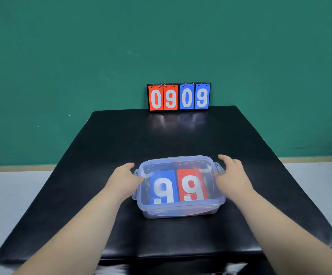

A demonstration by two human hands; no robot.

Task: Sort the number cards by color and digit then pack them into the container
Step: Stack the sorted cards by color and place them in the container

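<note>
**Closing position.** My left hand [124, 176] and right hand [231, 173] flank the lidded container [181, 205], both loosely spread and holding nothing.

The container lies directly between my hands, its long axis running palm to palm. My left fingertips touch the left clasp [136, 173] and my right hand is just beside the right clasp [218, 168], so neither hand is nearer. Count: one container, two cards showing, the blue 9 [162, 187] toward my left hand and the red 9 [191, 185] toward my right. Any beneath are hidden.
</note>
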